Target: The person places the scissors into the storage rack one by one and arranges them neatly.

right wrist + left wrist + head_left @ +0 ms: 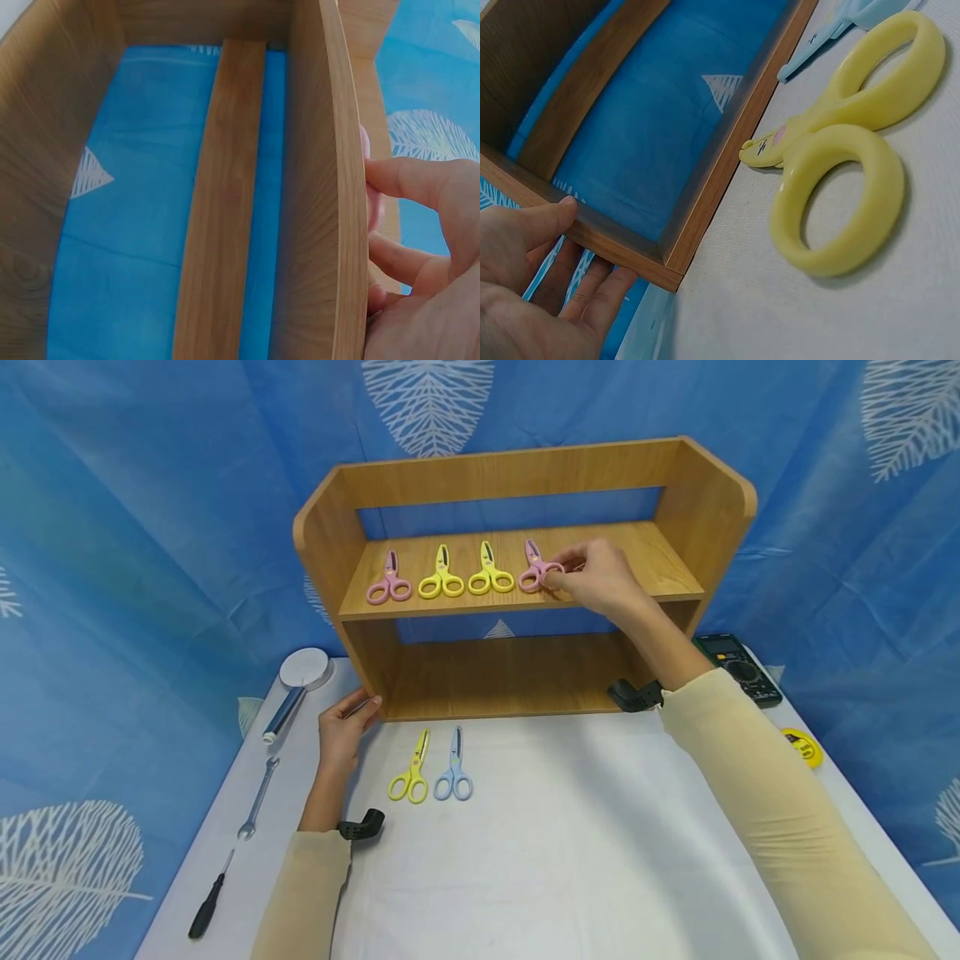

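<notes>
On the upper board of a wooden shelf (pixel 517 606), my right hand (pixel 603 578) pinches a handle ring of the pink scissors (pixel 535 562) at the right end of a row. In the right wrist view only a sliver of pink shows past the board edge, beside the fingers (pixel 409 180). To their left lie two yellow scissors (pixel 490 568) and another pink pair (pixel 391 578), blades pointing back. Low on the shelf's left side panel (pixel 592 232), my left hand (pixel 345 735) grips the front edge, thumb inside and fingers outside.
Yellow scissors (pixel 412 772) and light blue scissors (pixel 454 768) lie on the white table before the shelf. Along the left are a round white-topped object (pixel 304 668), a blue-handled tool (pixel 283 714), a wrench (pixel 258 797) and a screwdriver (pixel 208 903). A multimeter (pixel 738 668) and yellow tape measure (pixel 802 747) sit right.
</notes>
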`<move>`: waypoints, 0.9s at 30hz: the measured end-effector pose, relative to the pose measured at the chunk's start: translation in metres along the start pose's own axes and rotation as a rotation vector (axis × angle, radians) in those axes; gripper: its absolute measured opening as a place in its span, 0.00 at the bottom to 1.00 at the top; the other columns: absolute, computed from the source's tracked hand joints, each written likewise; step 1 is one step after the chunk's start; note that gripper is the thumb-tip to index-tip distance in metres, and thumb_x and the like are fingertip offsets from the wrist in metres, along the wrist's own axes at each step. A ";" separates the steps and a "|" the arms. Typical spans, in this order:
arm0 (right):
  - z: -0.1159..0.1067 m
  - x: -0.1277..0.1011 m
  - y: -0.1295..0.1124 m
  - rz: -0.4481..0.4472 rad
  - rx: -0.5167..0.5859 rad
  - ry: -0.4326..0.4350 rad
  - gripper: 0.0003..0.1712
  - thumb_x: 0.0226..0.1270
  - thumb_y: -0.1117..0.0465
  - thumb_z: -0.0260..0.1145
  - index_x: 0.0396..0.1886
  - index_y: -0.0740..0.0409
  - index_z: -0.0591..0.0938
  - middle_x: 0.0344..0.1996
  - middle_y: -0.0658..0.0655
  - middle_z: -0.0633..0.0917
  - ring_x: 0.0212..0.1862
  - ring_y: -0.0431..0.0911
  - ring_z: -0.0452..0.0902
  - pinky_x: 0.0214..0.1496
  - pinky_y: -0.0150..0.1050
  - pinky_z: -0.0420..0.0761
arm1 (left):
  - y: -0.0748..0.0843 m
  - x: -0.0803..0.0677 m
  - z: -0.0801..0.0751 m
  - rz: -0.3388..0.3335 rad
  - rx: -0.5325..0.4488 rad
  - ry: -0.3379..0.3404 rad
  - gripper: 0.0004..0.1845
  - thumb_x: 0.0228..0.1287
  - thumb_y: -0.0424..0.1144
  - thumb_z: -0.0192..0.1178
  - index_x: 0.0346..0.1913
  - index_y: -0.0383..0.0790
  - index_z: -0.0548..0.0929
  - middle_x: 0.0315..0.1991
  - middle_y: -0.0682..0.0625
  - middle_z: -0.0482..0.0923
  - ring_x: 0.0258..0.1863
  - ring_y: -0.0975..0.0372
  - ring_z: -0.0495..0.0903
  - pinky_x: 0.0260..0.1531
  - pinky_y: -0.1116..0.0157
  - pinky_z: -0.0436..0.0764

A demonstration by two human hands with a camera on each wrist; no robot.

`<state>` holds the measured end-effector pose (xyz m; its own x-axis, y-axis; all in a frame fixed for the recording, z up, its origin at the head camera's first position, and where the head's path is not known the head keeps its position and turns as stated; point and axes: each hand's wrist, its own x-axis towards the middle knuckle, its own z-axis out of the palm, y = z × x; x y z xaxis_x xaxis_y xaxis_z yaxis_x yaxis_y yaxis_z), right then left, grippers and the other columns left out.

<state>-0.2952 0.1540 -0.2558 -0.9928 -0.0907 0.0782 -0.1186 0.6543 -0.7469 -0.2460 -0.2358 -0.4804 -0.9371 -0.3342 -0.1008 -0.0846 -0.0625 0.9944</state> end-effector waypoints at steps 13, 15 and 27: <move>-0.004 -0.012 0.008 -0.056 -0.004 0.027 0.31 0.72 0.48 0.69 0.68 0.59 0.79 0.61 0.61 0.79 0.59 0.53 0.75 0.51 0.39 0.81 | -0.002 0.000 0.002 -0.002 0.006 -0.001 0.25 0.66 0.36 0.71 0.65 0.38 0.82 0.63 0.42 0.82 0.51 0.65 0.86 0.59 0.60 0.86; -0.007 -0.020 0.011 -0.079 0.006 0.058 0.30 0.72 0.48 0.69 0.67 0.57 0.79 0.61 0.60 0.80 0.58 0.53 0.75 0.50 0.39 0.81 | -0.003 0.000 0.002 -0.004 0.002 -0.001 0.26 0.66 0.36 0.72 0.66 0.38 0.81 0.62 0.44 0.83 0.50 0.66 0.86 0.59 0.61 0.86; 0.012 -0.089 0.040 -0.187 0.116 0.031 0.21 0.72 0.51 0.70 0.59 0.56 0.83 0.47 0.57 0.84 0.47 0.47 0.77 0.44 0.29 0.78 | -0.001 -0.001 0.000 0.011 0.016 0.012 0.26 0.64 0.37 0.73 0.64 0.37 0.83 0.56 0.48 0.85 0.43 0.70 0.87 0.60 0.55 0.85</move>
<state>-0.2110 0.1791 -0.3010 -0.9540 -0.1781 0.2414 -0.2998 0.5375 -0.7881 -0.2453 -0.2351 -0.4814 -0.9337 -0.3464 -0.0905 -0.0802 -0.0440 0.9958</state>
